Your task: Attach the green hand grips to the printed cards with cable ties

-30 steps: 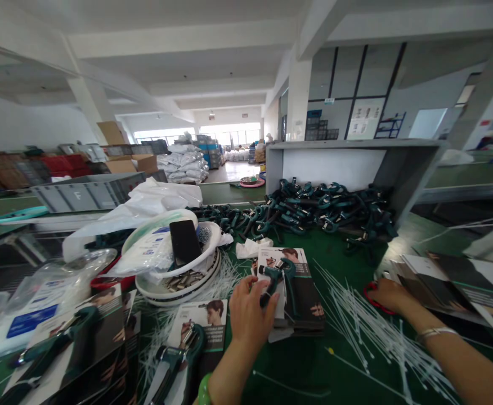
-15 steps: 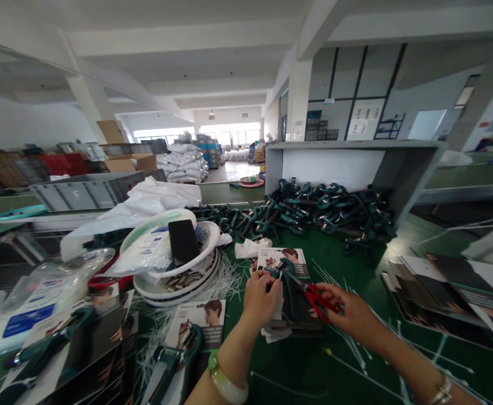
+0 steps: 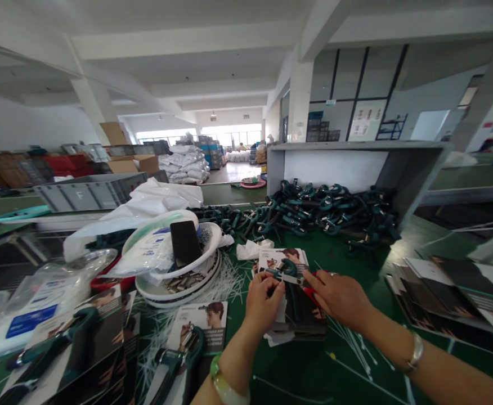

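Note:
My right hand (image 3: 335, 295) is closed on red-handled scissors (image 3: 292, 279), whose metal blades reach left across the green-handled pliers (image 3: 289, 266). These pliers lie on a printed backing card (image 3: 286, 257) at the top of a stack of cards. My left hand (image 3: 264, 298) is pinched beside the pliers' head, close to the blade tips; what lies between its fingers is too small to make out. To the left, another pair of pliers (image 3: 193, 343) rests on its own card (image 3: 216, 322).
Loose white cable ties (image 3: 229, 281) litter the green table. Bowls of small metal parts (image 3: 187, 283) stand left, with a phone (image 3: 185, 243) on top. Many pliers (image 3: 314, 208) are heaped before a grey bin (image 3: 419, 174). More cards (image 3: 424, 304) lie right.
My right hand has moved left and inward with the scissors, bringing the blades across the pliers' head. My left hand stays nearly where it was.

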`<state>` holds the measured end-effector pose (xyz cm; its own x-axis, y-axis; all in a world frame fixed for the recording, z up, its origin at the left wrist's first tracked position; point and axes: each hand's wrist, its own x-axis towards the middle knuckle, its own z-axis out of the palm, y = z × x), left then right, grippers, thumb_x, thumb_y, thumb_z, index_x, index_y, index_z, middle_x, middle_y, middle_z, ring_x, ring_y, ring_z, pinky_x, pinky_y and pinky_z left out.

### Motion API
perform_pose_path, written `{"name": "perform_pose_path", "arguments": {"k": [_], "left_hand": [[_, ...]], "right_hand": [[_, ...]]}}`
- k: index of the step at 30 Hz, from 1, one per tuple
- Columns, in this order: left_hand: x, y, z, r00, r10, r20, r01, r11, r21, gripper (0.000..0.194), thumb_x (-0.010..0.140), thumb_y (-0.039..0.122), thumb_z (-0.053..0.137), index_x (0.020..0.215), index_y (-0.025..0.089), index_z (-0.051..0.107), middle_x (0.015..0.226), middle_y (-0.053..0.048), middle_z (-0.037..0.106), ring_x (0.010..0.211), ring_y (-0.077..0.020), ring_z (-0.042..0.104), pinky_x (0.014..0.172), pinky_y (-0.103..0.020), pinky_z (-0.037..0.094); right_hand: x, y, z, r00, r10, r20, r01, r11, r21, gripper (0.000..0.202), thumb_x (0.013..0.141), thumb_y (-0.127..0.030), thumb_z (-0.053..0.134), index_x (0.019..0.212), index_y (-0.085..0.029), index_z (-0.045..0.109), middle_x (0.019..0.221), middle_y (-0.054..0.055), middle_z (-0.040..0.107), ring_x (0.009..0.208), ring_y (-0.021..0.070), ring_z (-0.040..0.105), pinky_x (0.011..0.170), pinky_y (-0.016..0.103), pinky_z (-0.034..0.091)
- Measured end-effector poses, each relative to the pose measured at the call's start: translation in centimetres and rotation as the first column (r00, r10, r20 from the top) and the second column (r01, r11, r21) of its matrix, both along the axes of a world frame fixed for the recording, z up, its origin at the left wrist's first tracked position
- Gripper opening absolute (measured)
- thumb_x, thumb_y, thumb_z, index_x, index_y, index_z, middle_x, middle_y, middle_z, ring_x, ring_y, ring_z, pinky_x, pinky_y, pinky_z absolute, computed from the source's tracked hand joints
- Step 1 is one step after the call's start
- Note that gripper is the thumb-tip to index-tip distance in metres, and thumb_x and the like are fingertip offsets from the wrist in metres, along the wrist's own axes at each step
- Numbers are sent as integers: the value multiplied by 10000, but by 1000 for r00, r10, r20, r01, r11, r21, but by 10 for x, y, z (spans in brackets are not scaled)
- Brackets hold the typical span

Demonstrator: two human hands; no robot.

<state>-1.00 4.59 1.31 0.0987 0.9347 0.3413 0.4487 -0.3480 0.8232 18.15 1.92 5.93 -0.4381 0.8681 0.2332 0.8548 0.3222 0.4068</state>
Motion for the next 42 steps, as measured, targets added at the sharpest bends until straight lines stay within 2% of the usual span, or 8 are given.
{"name": "perform_pose_path", "arguments": {"k": [5,13,20,27,30,32,36,42], "left_hand": [[0,-2,2,999,-9,-42,10,1000,27,159,784,265,571,666,199,656,932,-46,569,970,-194,505,874,-347,372],[0,-2,4,998,1,66,-1,1000,-4,205,797,281,546,636,189,632,852,-30,542,887,-168,518,842,-309,392],[1,-2,3,996,11,86,-11,1000,-1,214,796,277,539,623,183,625,834,-25,539,872,-161,523,837,-290,395],[1,0,0,990,71,122,-72,997,4,220,799,301,528,633,180,608,876,-40,547,899,-172,522,871,-307,393],[-6,1,1,952,227,205,-223,974,-46,239,840,322,454,764,179,630,925,-60,580,948,-186,519,890,-317,390],[-13,-1,1,933,295,206,-273,953,-128,289,847,381,441,936,177,625,999,-74,594,961,-192,525,872,-314,403],[-25,-8,-3,983,184,14,-177,960,-217,385,780,498,511,960,179,632,955,-69,614,881,-204,553,792,-311,424],[-31,-18,-1,978,157,-136,-177,972,-151,271,741,446,572,804,196,655,865,-51,612,857,-206,556,772,-312,411]], "right_hand": [[-4,10,-6,998,40,41,-41,999,21,377,824,-242,512,1198,-194,526,862,79,643,648,188,609,478,263,291],[3,27,-6,959,276,56,-282,952,123,323,841,-103,451,1144,-136,556,852,97,651,690,182,588,568,289,326],[9,28,-8,947,316,62,-322,933,158,347,834,-70,448,1159,-135,548,851,98,652,705,183,584,571,294,317],[11,33,-6,964,265,-15,-265,961,-83,277,807,-165,504,1073,-147,582,875,87,674,641,174,613,506,259,305],[17,29,9,971,140,-193,-181,960,-215,247,798,-312,533,1000,-192,612,871,69,686,696,193,626,528,251,328],[19,25,25,956,52,-290,-159,920,-359,303,755,-467,568,929,-230,639,790,38,686,671,193,617,520,245,322],[11,19,56,947,4,-321,-206,775,-598,398,603,-605,649,824,-275,676,697,-5,663,585,164,579,480,230,292],[-17,32,64,979,63,-192,-168,782,-601,400,563,-598,658,795,-274,696,717,6,666,621,184,583,478,241,288]]}}
